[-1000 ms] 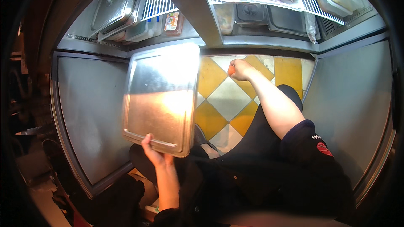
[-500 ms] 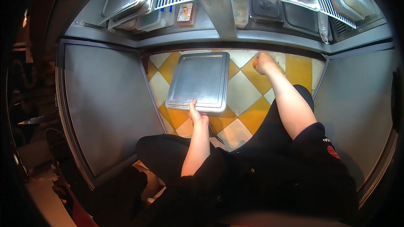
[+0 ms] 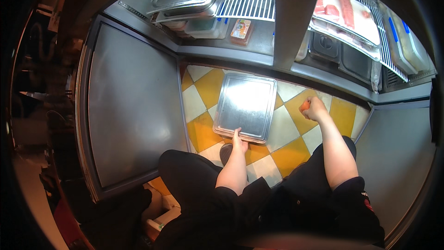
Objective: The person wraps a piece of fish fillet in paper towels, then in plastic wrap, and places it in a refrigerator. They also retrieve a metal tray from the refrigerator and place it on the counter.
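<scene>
Left grip point(image 3: 240, 144) pinches tray point(image 3: 246, 104); right grip point(image 3: 316, 110) clasps orange item point(image 3: 305, 106)

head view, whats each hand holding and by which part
The left hand holds the metal tray by its near edge. The right hand holds a small orange thing, exact part unclear.

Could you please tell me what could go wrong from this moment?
The flat metal tray might tip, since only the left hand holds it, at its near edge. The small orange object held in the right hand could slip and fall onto the tiled floor.
</scene>
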`<state>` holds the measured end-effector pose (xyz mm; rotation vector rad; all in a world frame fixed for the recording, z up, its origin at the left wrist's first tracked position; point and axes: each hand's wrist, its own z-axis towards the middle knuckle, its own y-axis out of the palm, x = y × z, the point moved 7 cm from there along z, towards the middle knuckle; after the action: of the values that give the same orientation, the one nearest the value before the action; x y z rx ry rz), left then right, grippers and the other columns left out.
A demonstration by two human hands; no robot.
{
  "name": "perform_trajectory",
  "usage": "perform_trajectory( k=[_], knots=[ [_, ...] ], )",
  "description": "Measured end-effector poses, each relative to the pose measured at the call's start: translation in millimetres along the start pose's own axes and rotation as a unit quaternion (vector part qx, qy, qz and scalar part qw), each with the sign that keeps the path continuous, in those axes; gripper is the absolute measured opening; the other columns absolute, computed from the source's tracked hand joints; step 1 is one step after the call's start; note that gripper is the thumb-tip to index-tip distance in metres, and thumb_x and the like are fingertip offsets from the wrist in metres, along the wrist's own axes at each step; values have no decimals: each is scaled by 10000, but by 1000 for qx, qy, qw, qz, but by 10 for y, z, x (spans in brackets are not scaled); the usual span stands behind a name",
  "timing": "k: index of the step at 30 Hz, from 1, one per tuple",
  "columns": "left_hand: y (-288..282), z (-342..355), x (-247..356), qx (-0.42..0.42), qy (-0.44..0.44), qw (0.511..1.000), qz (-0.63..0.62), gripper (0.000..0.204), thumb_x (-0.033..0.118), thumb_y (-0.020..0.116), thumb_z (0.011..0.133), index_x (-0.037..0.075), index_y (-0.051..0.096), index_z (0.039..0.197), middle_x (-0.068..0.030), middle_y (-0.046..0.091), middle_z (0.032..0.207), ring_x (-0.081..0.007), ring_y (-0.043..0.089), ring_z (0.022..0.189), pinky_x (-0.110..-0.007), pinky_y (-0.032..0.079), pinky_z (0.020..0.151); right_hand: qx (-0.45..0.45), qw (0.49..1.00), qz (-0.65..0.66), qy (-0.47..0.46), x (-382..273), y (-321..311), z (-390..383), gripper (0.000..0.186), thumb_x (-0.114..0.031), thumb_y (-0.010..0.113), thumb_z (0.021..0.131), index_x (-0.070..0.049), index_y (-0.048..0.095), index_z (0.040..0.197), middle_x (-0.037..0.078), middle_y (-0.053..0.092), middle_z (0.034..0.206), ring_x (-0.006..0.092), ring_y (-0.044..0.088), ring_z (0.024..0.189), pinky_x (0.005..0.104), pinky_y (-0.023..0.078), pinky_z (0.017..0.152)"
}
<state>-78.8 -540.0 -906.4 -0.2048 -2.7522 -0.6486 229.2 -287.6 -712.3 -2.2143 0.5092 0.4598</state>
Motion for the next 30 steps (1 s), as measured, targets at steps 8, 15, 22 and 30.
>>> perform_trajectory(
  k=[8, 15, 22, 30],
  knots=[
    [839, -739, 1397, 323, 409, 850, 72, 500, 143, 576, 948, -9, 464, 1412, -200, 463, 1474, -342, 448, 1370, -446, 347, 1162, -15, 1000, -10, 5, -141, 16, -90, 349, -83, 777, 743, -29, 684, 1075, 193, 728, 985, 322, 713, 943, 384, 549, 822],
    [4728, -2464, 3550, -222, 706, 547, 390, 201, 116, 553, 998, -8, 696, 1067, -52, 702, 969, -121, 637, 889, -260, 505, 848, -26, 999, 19, 16, -228, 106, -155, 353, -96, 801, 744, -23, 680, 1067, 198, 724, 1001, 331, 708, 947, 389, 544, 829],
    [6076, -1285, 4557, 8, 699, 73, 711, 411, 370, 594, 914, 119, 697, 1222, -110, 723, 1170, -309, 678, 1090, -389, 513, 976, -68, 996, 61, -20, -296, 137, -391, 307, -82, 803, 749, -4, 678, 1018, 167, 731, 937, 284, 716, 890, 371, 549, 793],
    [6823, -693, 4574, -10, 707, 167, 688, 352, 249, 664, 870, 135, 726, 1196, -100, 706, 1224, -245, 658, 1166, -334, 480, 1043, -78, 991, 83, 76, -152, -44, -882, 299, -72, 804, 746, 0, 680, 1007, 170, 727, 927, 274, 716, 857, 367, 554, 761]
  ],
)
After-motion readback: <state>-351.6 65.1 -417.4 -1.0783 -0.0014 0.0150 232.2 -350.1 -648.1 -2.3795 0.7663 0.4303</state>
